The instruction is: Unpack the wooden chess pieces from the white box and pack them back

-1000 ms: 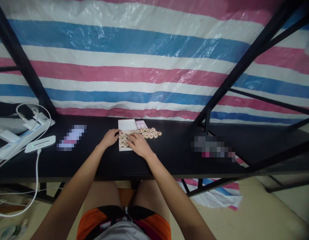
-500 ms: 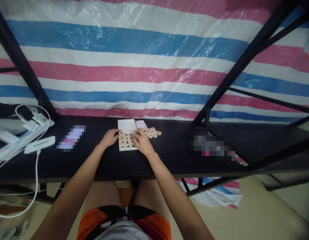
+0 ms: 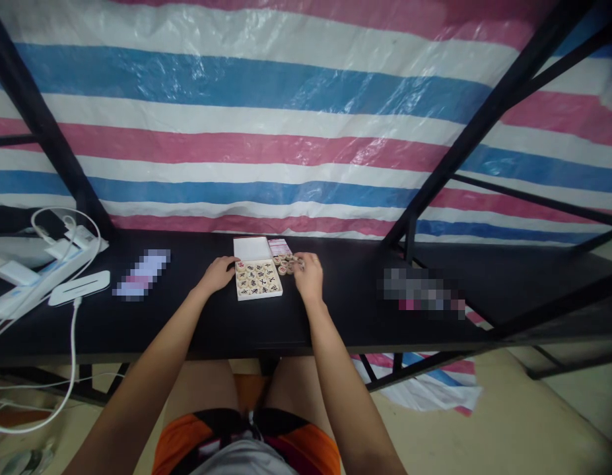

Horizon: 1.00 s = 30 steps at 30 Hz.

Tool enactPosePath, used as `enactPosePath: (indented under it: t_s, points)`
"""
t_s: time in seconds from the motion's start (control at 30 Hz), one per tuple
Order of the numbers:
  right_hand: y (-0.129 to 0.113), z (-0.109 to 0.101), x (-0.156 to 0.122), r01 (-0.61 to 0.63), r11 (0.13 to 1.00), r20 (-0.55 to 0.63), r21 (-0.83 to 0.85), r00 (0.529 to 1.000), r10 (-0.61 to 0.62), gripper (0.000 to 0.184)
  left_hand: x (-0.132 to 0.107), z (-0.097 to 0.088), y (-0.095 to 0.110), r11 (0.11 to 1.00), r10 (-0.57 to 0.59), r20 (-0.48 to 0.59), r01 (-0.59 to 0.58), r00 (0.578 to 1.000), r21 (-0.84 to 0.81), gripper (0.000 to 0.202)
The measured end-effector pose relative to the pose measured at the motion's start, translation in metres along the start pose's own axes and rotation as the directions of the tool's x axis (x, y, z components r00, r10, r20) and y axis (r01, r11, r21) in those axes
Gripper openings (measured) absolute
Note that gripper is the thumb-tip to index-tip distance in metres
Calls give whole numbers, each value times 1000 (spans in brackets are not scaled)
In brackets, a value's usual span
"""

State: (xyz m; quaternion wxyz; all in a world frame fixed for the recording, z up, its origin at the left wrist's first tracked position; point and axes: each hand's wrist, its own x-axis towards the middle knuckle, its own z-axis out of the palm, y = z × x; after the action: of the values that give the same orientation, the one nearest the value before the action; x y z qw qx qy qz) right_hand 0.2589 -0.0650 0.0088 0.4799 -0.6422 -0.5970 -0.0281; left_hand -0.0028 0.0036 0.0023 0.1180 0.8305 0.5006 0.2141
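Note:
An open white box (image 3: 259, 297) holds rows of round wooden Chinese chess pieces (image 3: 256, 278), mostly with black characters and a red one at the upper left corner. My left hand (image 3: 220, 274) grips the box's left edge near the hinge side. On the right, my right hand (image 3: 309, 272) is over a cluster of loose Chinese chess pieces (image 3: 282, 266) with red marks. Its fingers are bent and closed down at the pieces, partly hiding them; a piece seems to be at the fingertips. The box's white lid (image 3: 251, 249) lies back behind it.
A pink-and-white printed card (image 3: 279, 247) is behind the loose pieces. To the left are a blurred-out phone-like object (image 3: 143, 273), a white device (image 3: 79, 287) with a cable, and a power strip (image 3: 48, 270). Black metal bars (image 3: 437, 155) frame the black desk (image 3: 355, 310).
My right hand has moved right, from over the box to the loose pieces. The box's right-hand pieces are now uncovered. My left hand stays at the box edge.

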Motion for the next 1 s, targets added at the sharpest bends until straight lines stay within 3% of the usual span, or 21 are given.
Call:
enactPosePath:
  t_s: [0.13,0.3,0.6,1.0]
  points:
    - [26,-14,3,-301,936,-131,-185,951,280,27,1,3,-3,1000,6,-10,-6,1000,-6,36]
    - [40,-20,5,-436,841,-47,-320,894,445,30,1,2,-2,1000,8,0,-8,1000,-3,36]
    - [51,-12,5,-358,906,0,-227,930,368,34,0,2,-1,1000,9,-9,-9,1000,-7,35]
    - [52,-8,5,-318,936,-47,-152,948,315,38,-1,0,1,1000,-12,2,12,1000,-1,36]
